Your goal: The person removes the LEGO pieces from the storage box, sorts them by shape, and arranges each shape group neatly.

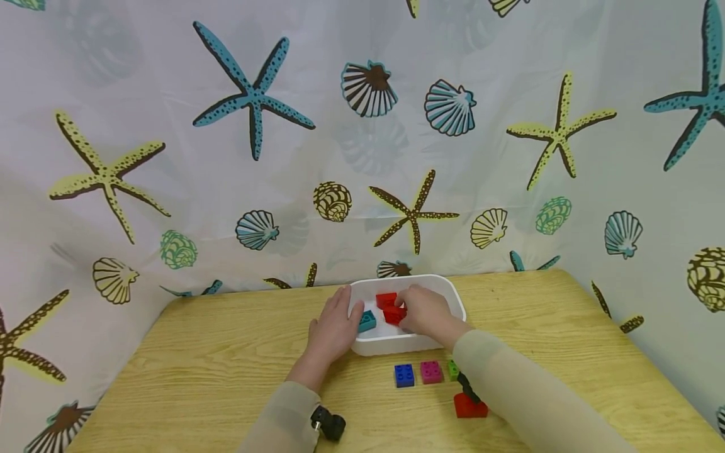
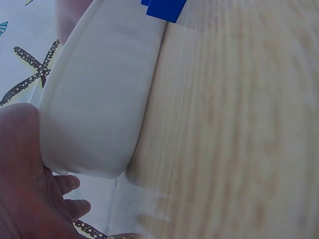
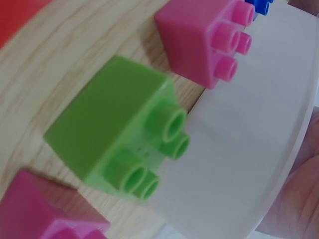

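A white plastic bin (image 1: 391,345) stands at the back of the table, holding a teal toy brick (image 1: 367,321) and red toy bricks. My left hand (image 1: 333,324) is at the bin's left end, with the thumb over the rim and the fingers outside the wall. In the left wrist view, part of the left hand (image 2: 22,169) shows beside that end. My right hand (image 1: 426,309) reaches inside and pinches a red brick (image 1: 393,315). Another red brick (image 1: 386,300) lies just behind it. In the right wrist view, the rim hides the right fingertips.
In front of the bin lie a blue brick (image 1: 404,375), a pink brick (image 1: 431,372) and a green brick (image 3: 107,119), partly behind the right sleeve. A red piece (image 1: 470,406) sits nearer. Another pink brick (image 3: 47,211) shows in the right wrist view. A patterned curtain (image 1: 317,151) hangs behind.
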